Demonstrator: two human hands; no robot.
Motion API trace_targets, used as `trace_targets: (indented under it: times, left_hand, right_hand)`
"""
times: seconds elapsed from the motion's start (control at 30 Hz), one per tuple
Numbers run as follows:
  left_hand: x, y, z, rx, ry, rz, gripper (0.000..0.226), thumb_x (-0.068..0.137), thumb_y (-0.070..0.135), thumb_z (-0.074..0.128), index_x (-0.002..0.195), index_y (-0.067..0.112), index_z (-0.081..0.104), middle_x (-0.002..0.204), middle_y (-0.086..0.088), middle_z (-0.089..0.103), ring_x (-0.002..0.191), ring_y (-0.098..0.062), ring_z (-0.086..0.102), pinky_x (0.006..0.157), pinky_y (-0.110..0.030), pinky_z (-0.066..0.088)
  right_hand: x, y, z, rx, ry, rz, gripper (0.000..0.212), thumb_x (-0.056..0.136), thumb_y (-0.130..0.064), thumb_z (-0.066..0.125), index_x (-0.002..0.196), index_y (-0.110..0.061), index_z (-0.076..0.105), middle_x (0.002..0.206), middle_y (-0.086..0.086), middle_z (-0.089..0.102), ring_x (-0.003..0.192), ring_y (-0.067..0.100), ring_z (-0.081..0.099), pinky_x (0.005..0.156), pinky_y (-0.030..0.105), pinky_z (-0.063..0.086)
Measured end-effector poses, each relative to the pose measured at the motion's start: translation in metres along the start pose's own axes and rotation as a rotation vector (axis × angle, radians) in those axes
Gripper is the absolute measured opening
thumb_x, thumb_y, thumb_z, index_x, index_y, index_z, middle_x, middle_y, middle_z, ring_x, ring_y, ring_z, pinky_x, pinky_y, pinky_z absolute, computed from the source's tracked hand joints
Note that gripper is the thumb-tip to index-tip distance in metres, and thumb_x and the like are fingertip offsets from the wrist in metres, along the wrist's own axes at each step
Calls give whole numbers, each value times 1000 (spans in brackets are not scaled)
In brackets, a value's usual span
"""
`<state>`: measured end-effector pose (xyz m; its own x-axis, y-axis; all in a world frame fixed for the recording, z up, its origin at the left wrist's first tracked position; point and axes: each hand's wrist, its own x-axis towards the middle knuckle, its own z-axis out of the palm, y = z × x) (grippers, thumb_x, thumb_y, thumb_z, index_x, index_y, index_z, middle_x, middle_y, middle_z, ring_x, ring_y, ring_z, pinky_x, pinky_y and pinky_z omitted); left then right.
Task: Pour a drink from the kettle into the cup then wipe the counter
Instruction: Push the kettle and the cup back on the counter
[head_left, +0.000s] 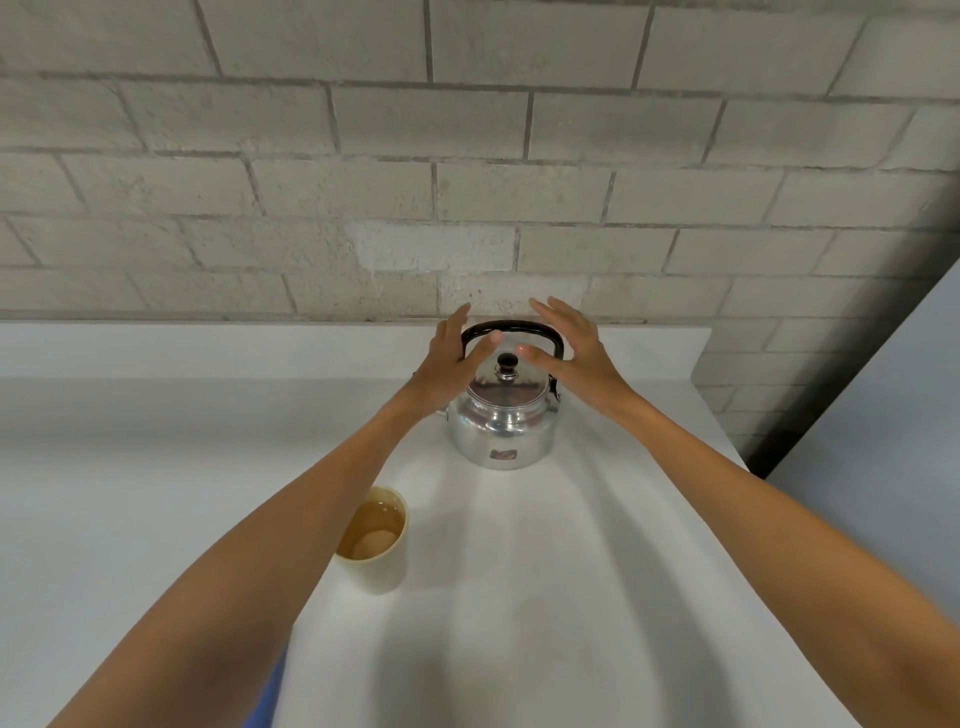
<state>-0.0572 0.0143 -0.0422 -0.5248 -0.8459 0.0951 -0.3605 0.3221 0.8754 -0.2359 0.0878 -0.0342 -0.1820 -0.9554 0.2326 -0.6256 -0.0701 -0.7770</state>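
A shiny metal kettle (501, 428) with a black handle and a black lid knob stands upright on the white counter (597, 571), near the back wall. My left hand (457, 364) hovers at the kettle's left side, fingers spread, holding nothing. My right hand (574, 353) hovers at its right side, also open, thumb near the handle. A cream cup (376, 556) stands closer to me, left of the kettle, partly behind my left forearm. It holds a brownish drink.
A grey block wall (467, 182) rises right behind the counter. The counter ends at the right, where a dark gap (831, 374) and a pale panel (893, 415) begin. Something blue (272, 686) shows under my left forearm at the counter's front edge.
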Motion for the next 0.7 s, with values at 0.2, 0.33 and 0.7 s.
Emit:
trace_targets:
  times: [0.2,0.33,0.7]
  left_hand:
    - [-40,7,-16,1,18,26,95,74,69,54,149,33,7,157,7,9,145,-18,15,116,-46,25]
    - [-77,12,-25,30,103,79,90,71,64,62,145,27,26,152,1,26,139,-17,28,110,-37,32]
    - [-198,36,-23,-71,269,151,30,79,19,74,106,18,62,110,3,64,100,-11,59,83,-23,50]
  right_hand:
    - [-32,-24,-16,134,10,-23,72,82,-48,67,144,-41,31,154,-11,30,140,9,26,114,30,24]
    - [-61,-44,-23,207,50,-85,63,84,-35,70,139,-30,41,137,-10,50,119,1,50,96,14,40]
    - [-158,-90,1,420,33,-107,15,89,-11,65,103,-8,64,75,5,67,62,5,62,66,13,47]
